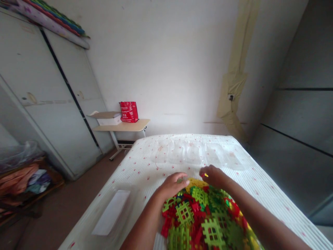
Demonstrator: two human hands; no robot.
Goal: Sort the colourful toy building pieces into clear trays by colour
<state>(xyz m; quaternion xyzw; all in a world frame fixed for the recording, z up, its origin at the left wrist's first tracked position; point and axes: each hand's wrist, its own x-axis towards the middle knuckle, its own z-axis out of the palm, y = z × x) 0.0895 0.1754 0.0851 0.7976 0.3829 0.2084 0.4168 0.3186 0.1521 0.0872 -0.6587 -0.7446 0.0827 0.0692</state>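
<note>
A heap of plastic interlocking building pieces [184, 212], mostly green and red window-like grids, lies in front of me. Yellow material [194, 182] shows along its far edge; whether it is a container cannot be made out. Over the left far side of the heap, my left hand [172, 186] is curved with thumb and fingers apart, and nothing shows in it. My right hand [214, 176] is above the far right edge, its fingers closed on a small red and yellow plastic piece [205, 175], mostly hidden by the fingers.
Clear plastic trays [192, 152] lie across the far part of the dotted white cloth [145, 177]. To the left, a white strip [111, 211] lies with clear plastic around it. Beyond stands a small table [125, 127] with a red bag [128, 111] and a white box [109, 120].
</note>
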